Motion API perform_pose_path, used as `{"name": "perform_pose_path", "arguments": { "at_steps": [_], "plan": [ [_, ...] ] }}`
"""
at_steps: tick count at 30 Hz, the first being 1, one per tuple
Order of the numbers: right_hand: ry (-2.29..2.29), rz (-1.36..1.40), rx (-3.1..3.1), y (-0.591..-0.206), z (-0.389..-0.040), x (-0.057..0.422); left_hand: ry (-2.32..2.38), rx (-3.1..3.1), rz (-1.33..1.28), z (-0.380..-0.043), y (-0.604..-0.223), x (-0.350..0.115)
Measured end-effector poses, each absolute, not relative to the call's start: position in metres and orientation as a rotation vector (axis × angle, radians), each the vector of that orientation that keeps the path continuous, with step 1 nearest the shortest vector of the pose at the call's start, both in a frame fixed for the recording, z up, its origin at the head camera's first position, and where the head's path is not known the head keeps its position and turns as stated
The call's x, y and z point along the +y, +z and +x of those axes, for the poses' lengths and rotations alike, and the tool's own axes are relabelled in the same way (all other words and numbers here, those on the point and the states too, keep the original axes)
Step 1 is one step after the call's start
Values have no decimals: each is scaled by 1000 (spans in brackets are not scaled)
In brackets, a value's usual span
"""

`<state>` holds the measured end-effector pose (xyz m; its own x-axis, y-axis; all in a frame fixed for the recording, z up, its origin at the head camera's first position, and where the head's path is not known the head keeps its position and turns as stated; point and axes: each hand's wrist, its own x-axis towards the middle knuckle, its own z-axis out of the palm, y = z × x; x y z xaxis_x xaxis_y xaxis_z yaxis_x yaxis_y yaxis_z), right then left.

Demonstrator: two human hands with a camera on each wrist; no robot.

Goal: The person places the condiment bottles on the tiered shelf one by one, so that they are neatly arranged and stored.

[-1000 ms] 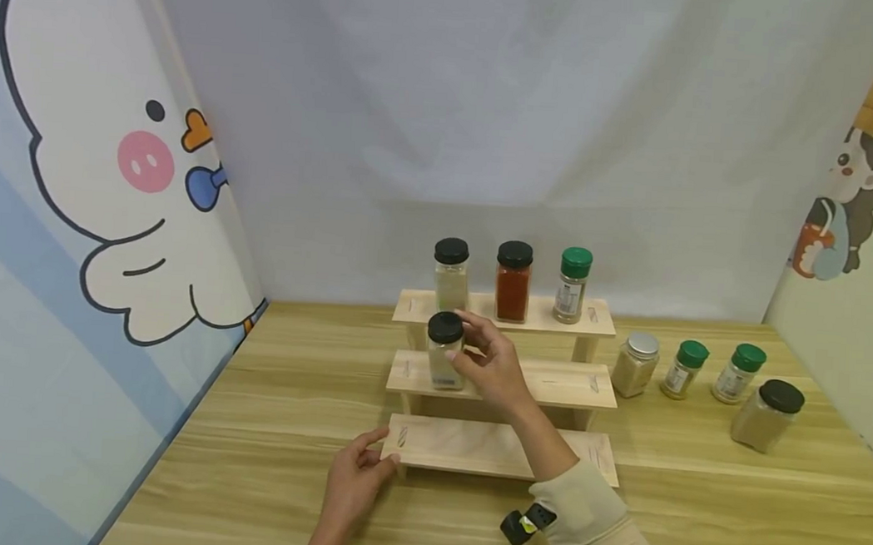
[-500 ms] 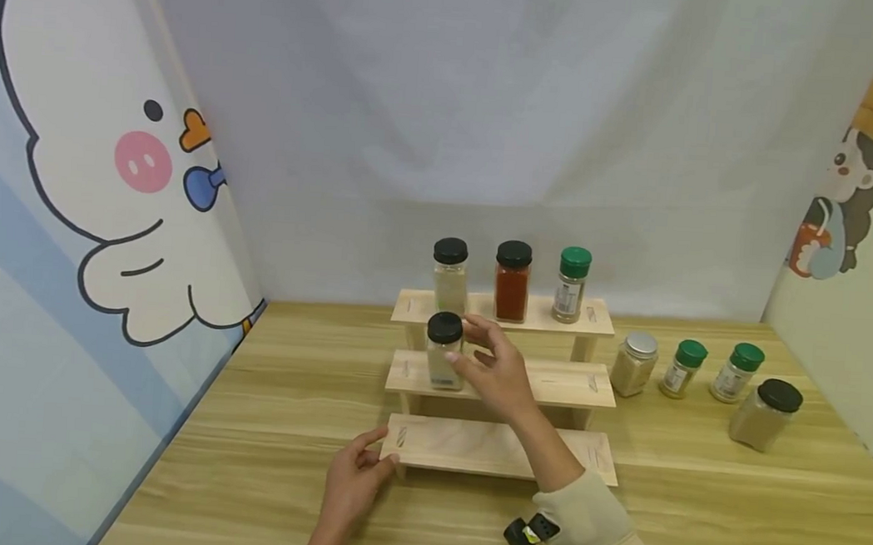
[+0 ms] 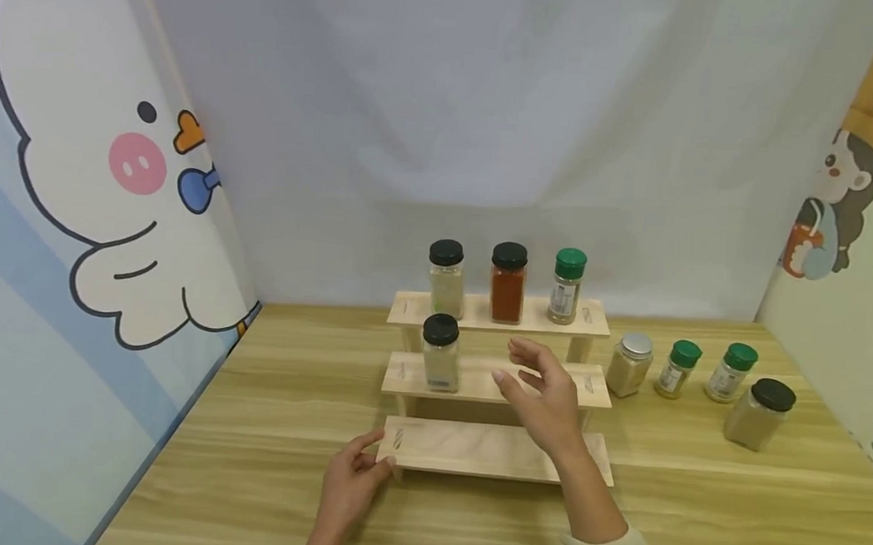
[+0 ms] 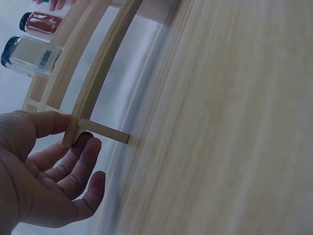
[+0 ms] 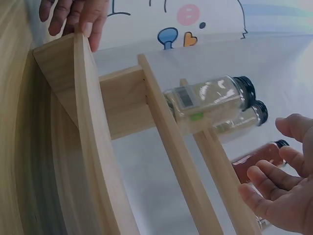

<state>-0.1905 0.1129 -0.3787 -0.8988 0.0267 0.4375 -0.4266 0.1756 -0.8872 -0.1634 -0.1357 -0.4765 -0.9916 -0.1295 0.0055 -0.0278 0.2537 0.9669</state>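
Note:
A three-tier wooden shelf rack (image 3: 463, 449) stands on the table. My left hand (image 3: 349, 480) pinches the left end of its lowest board, thumb on one side and fingers on the other, as the left wrist view shows. On the middle board, at its left, a square spice jar (image 3: 441, 360) with a black lid and pale contents stands upright. To the right of that jar my right hand (image 3: 545, 396) hovers over the rack, fingers loosely bent and holding nothing. A gap separates its fingertips from the jar.
The top board bears a pale jar (image 3: 446, 286), a red spice jar (image 3: 507, 289) and a green-lidded bottle (image 3: 566, 289). Right of the rack stand a silver-lidded jar (image 3: 629, 368), two green-lidded bottles (image 3: 676, 375) and a wide black-lidded jar (image 3: 756, 421). A white curtain (image 3: 415, 138) hangs behind.
My right hand has let go of the black-lidded jar and moved away to the right. The jar stays on the middle board. My left hand keeps its place on the lowest board.

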Motion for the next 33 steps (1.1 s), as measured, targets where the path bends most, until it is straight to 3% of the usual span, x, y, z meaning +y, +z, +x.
{"name": "perform_pose_path", "arguments": {
  "at_steps": [33],
  "plan": [
    [1655,-232,-1777,-400,-178,226,-1876,-2421,163,-165,-479,-137]
  ]
}}
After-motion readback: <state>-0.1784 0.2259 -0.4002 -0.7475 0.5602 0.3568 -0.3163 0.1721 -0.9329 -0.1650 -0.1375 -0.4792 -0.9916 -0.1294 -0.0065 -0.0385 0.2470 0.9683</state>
